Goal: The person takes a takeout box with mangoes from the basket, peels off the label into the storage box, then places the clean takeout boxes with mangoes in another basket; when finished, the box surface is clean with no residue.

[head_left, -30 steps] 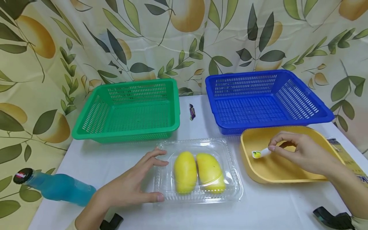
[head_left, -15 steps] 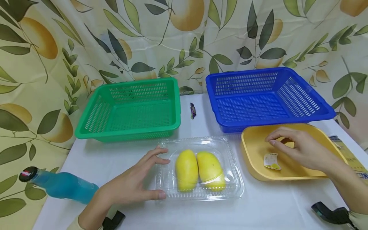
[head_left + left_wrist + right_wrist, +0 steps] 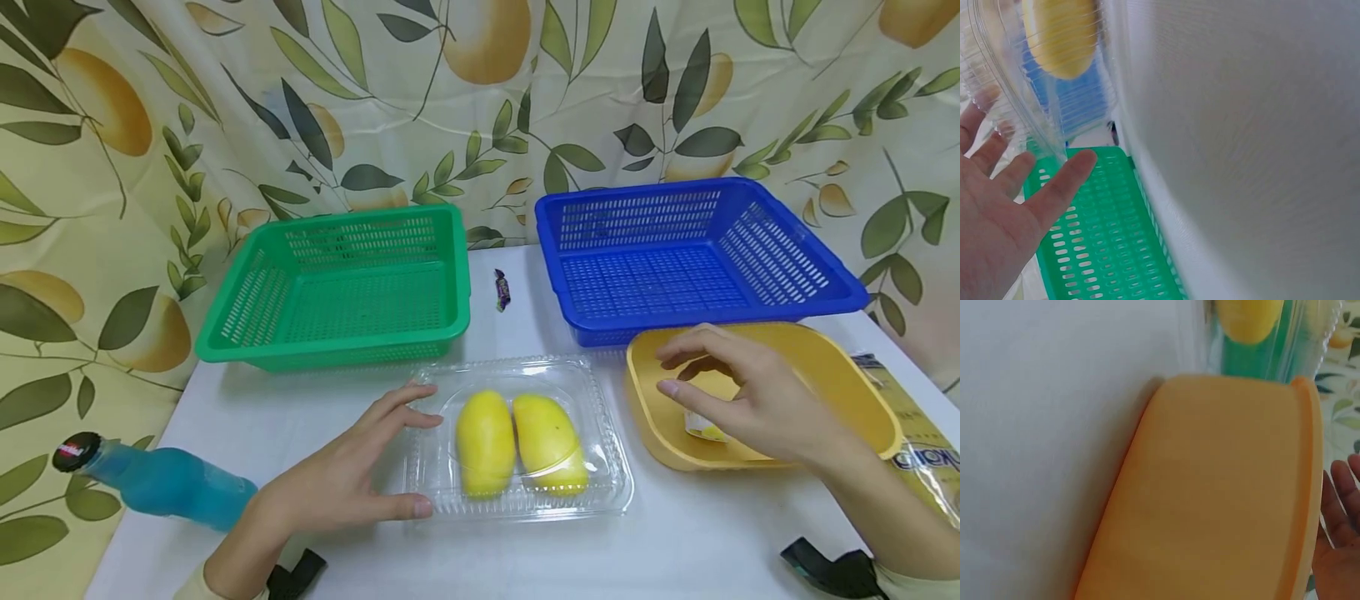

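Note:
Two yellow mangoes (image 3: 486, 446) lie side by side in a lidded clear plastic container (image 3: 609, 467). My left hand (image 3: 337, 471) rests at the container's left edge, fingers and thumb spread; the left wrist view shows the fingertips (image 3: 1085, 161) right at its wall. Over the yellow tray (image 3: 836, 379) hovers my right hand (image 3: 757, 400), fingers loosely bent, with a gap between thumb and forefinger and nothing in it. Below the thumb, a small white and yellow packet (image 3: 703, 426) lies in the tray, partly hidden by the hand. In the right wrist view, the tray's outer wall (image 3: 1210, 487) fills the middle.
Behind stand a green basket (image 3: 367, 287) and a blue basket (image 3: 660, 279), with a small purple wrapped candy (image 3: 502, 290) between them. A bottle of blue liquid (image 3: 180, 483) lies at left. A gold printed packet (image 3: 918, 442) sits right of the tray.
My right hand has let go of the small white and yellow packet, which dropped into the tray, and has shifted left above it. The left hand stays at the container.

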`<state>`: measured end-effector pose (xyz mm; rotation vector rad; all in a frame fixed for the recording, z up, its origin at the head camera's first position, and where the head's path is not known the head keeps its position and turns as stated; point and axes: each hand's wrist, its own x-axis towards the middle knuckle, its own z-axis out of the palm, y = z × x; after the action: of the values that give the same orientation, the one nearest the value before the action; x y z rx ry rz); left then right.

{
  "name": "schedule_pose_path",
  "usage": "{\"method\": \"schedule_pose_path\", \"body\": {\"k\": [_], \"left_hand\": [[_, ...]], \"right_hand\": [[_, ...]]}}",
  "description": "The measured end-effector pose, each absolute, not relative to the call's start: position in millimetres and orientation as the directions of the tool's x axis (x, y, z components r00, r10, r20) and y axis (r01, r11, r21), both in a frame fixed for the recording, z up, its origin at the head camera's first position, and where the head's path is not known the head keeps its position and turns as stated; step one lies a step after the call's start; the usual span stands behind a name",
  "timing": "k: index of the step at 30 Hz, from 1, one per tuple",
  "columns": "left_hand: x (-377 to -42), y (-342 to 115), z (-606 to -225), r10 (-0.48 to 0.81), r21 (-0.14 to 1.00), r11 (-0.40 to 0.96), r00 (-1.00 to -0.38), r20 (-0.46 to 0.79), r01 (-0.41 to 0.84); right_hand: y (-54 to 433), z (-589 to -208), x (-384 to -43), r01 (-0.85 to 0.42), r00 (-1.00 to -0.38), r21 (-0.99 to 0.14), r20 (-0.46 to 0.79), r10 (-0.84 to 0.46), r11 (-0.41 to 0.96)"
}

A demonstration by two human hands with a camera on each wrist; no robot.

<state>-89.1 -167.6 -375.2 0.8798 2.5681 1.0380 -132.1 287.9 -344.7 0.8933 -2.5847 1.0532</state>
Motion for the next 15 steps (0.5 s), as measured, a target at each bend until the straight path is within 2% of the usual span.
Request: {"method": "schedule_pose_path", "body": {"k": [6,15], "left_hand": [[-88,-169,-374,0.609,0.682,0.571,-0.793,0.020,0.456],[-87,-169,-376,0.624,0.669,0.563,-0.780,0.042,0.486]], "right_hand": [[264,-346,-128,-0.654,-0.742,-0.603,0.394,-0.542,0.456],[243,-350,-117,-0.637,-0.726,-0.645,0.317,-0.611,0.423]]}}
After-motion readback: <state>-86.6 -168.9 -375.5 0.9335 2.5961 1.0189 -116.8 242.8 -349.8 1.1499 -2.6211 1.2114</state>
